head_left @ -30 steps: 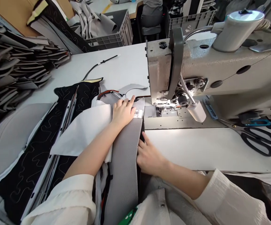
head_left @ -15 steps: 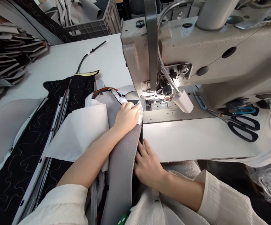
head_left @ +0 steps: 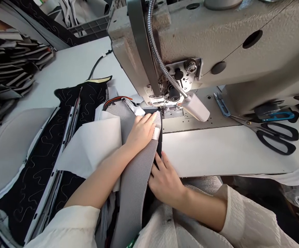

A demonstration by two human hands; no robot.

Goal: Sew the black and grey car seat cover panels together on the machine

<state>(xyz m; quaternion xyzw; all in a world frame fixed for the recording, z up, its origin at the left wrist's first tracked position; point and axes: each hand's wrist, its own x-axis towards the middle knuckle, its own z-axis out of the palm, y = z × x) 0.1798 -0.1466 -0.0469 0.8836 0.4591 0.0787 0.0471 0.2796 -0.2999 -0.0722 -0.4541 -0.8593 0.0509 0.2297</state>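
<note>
A long grey textile strip [head_left: 135, 182] with black fabric [head_left: 159, 146] under its right edge runs up to the needle area of the sewing machine [head_left: 165, 100]. My left hand [head_left: 141, 133] presses on the strip near its upper end, beside a small white label [head_left: 155, 133], just left of the presser foot; its fingers are stretched out. Lower down, my right hand [head_left: 165, 179] lies at the strip's right edge on the black fabric, fingers apart, the fingertips partly over the edge. White fabric [head_left: 98, 141] is folded left of my left hand.
Black-handled scissors [head_left: 277, 136] and blue thread snips [head_left: 222, 104] lie right of the needle. Quilted black fabric [head_left: 43, 144] covers the left side. Stacked pieces [head_left: 10, 69] and a grey crate [head_left: 92, 27] stand behind. A white lamp head [head_left: 196, 106] hangs near the needle.
The view has shifted closer to the machine. The upper end of the grey strip has turned slightly, with more black fabric showing at its right edge. Both hands stay on the material.
</note>
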